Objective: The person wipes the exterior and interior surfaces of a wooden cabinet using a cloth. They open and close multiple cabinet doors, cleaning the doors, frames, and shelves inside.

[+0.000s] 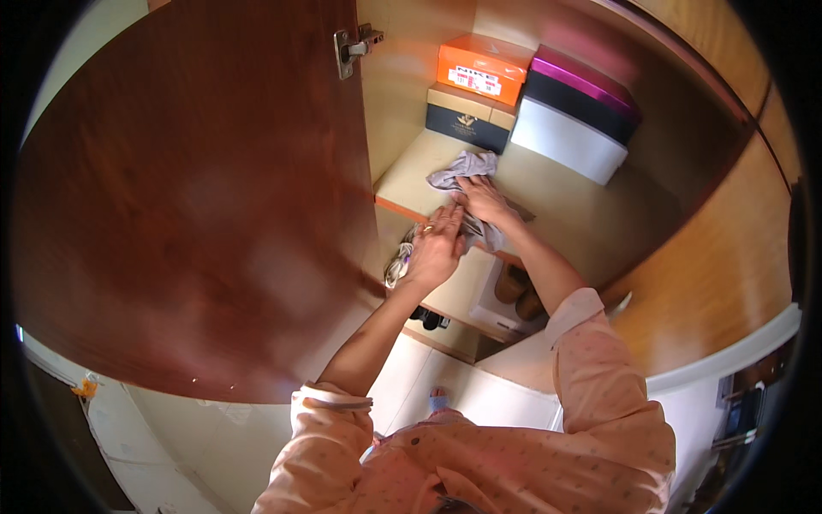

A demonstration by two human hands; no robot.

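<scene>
A crumpled greyish cloth (pixel 463 168) lies on the upper shelf (pixel 411 160) of a wooden cabinet, part of it hanging over the front edge. My right hand (pixel 481 198) rests on the cloth, its fingers pressing it down near the shelf's edge. Just left of and below it, my left hand (pixel 438 247), with a ring on one finger, reaches to the cloth at the shelf's front edge; whether its fingers grip the cloth is hidden. Behind the cloth stand a black and tan box (pixel 469 122) and an orange Nike shoebox (pixel 485 67) on top of it.
A brown wooden door (pixel 192 212) stands open at left, with a metal hinge (pixel 349 53). White (pixel 565 138) and black-and-purple (pixel 581 93) boxes are stacked at the back right. Lower down are brown shoes (pixel 514 286), coiled cords (pixel 399 265) and black items (pixel 429 318).
</scene>
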